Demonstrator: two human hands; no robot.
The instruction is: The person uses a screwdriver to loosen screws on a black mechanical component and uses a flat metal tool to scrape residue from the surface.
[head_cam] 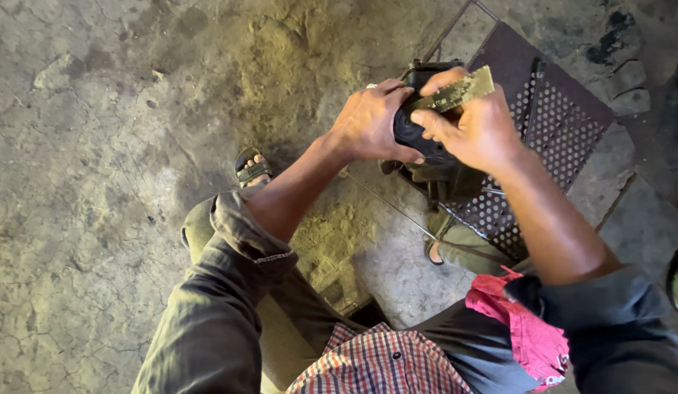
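In the upper middle of the frame, the left hand (368, 124) is wrapped over a black part (415, 131), fingers curled tight on its left side. The right hand (474, 128) clamps a flat, worn metal strip (456, 91) between thumb and fingers, the strip laid across the top of the part and slanting up to the right. Both hands touch at the part (its exact shape is hidden by them). Beneath lies a perforated plate (558, 124) at upper right, on a cracked floor (98, 182). A sandal (251, 168) shows left of centre.
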